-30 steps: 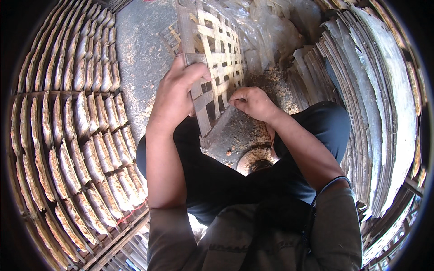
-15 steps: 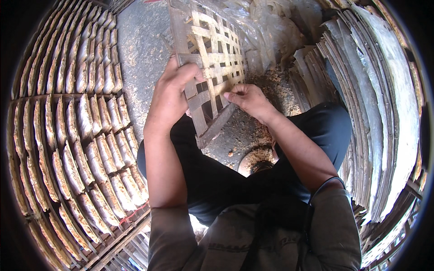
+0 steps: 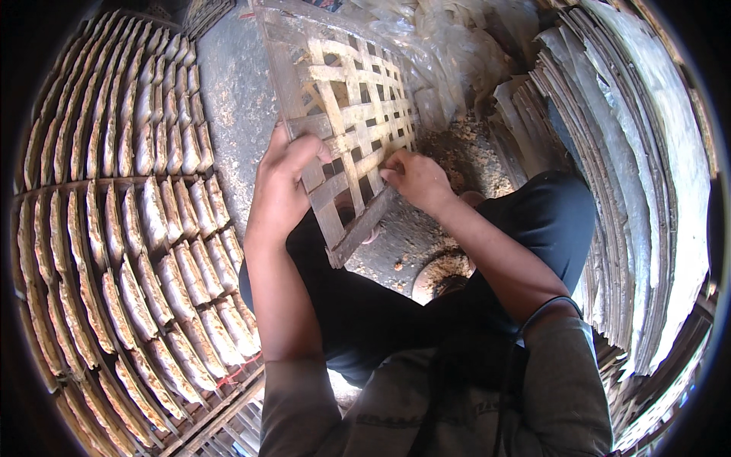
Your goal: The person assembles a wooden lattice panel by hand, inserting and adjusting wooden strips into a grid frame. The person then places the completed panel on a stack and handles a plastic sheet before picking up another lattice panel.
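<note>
A woven bamboo lattice panel (image 3: 349, 74) with flat wooden edge strips is held tilted in front of me, over the gap between my knees. On its left edge strip, my left hand (image 3: 283, 179) is closed, the thumb lying over the front and the other fingers hidden behind. My right hand (image 3: 419, 179) is closed in a pinch at the lower right part of the weave, near the bottom edge strip. The exact bit between those fingertips is partly hidden.
Racks with rows of pale, brown-edged slabs (image 3: 141, 297) rise at my left. At my right stands a tall stack of thin sheets (image 3: 647, 190). Crumpled translucent plastic (image 3: 449, 53) lies beyond the panel. Crumbs cover the grey floor (image 3: 232, 84); a round brown object (image 3: 438, 273) sits between my legs.
The panel has shifted slightly left and down, with my left hand on it. My right hand has moved slightly down, its fingers curled in more at the weave.
</note>
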`<state>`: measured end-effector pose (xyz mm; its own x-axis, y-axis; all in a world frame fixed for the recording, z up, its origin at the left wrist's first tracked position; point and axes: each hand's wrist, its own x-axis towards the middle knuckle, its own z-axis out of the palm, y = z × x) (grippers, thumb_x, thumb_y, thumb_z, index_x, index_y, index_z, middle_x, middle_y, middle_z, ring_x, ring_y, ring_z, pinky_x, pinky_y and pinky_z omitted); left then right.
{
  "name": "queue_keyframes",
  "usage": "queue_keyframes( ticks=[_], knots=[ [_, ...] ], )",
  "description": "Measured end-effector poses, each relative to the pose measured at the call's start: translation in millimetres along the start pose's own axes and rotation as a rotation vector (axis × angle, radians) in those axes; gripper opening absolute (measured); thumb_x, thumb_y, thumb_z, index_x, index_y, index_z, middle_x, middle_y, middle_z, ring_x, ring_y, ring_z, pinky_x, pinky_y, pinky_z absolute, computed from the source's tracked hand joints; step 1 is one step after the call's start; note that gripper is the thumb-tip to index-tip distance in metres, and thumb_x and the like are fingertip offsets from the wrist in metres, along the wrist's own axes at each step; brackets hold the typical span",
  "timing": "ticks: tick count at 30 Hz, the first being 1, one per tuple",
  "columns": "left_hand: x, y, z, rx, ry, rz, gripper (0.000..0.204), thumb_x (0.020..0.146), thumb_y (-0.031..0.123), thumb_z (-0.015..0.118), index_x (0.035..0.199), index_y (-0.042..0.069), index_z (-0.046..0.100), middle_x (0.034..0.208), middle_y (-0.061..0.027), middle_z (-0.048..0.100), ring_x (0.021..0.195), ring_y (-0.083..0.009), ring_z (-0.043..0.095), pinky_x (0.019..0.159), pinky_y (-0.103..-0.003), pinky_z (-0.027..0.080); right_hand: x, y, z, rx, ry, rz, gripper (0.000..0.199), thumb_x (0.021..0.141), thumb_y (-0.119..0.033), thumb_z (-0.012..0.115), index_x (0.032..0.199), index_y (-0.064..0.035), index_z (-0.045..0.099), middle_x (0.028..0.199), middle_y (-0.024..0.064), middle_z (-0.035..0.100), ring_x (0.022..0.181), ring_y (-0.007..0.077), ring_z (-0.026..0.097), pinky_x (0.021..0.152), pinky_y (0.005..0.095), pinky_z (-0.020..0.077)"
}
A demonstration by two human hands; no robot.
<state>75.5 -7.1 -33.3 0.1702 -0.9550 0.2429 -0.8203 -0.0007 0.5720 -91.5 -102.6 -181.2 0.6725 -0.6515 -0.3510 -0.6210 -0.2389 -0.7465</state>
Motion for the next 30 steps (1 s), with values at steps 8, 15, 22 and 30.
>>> queue_keyframes(
  ticks=[8,15,22,30],
  knots=[
    [-6.5,-1.7,-7.5,-0.062,-0.008,-0.041,0.069,0.068,-0.025,0.039,0.127,0.009,0.051,0.132,-0.0154,0.058,0.126,-0.0302,0.052,0.109,-0.035,0.035,-10.1,3.0,31.9,0.047,0.042,0.011,0.040,0.094,-0.045,0.058,0.106,-0.0076,0.065,0.100,0.0190,0.069,0.100,0.0386,0.065,0.088,0.0466,0.0507],
    [-25.6,-24.9,-35.0,-0.777,0.223,-0.202,0.097,0.090,-0.003,0.055,0.158,0.015,-0.012,0.126,-0.0162,0.058,0.111,-0.0222,0.058,0.098,-0.034,0.041,-22.7,-15.1,26.8,-0.081,-0.188,0.046,0.039,0.093,-0.045,0.058,0.107,-0.0107,0.067,0.104,0.0174,0.069,0.102,0.0352,0.066,0.089,0.0462,0.0508],
    [-23.8,-6.3,-19.6,-0.685,0.241,-0.449,0.074,0.088,0.009,0.066,0.153,0.001,0.030,0.107,-0.0092,0.063,0.101,-0.0180,0.057,0.101,-0.033,0.040,-31.5,-4.2,49.1,-0.316,-0.348,-0.102,0.036,0.089,-0.043,0.062,0.109,-0.0147,0.070,0.101,0.0123,0.072,0.098,0.0329,0.069,0.084,0.0460,0.0537],
    [-41.1,-8.0,-28.1,-0.658,0.049,-0.285,0.075,0.088,0.009,0.066,0.150,-0.006,0.028,0.097,-0.0087,0.062,0.090,-0.0155,0.057,0.085,-0.028,0.044,-10.7,-5.6,14.6,-0.393,-0.271,-0.079,0.034,0.090,-0.038,0.063,0.115,-0.0161,0.068,0.099,0.0126,0.071,0.094,0.0332,0.069,0.081,0.0462,0.0546]
  ],
)
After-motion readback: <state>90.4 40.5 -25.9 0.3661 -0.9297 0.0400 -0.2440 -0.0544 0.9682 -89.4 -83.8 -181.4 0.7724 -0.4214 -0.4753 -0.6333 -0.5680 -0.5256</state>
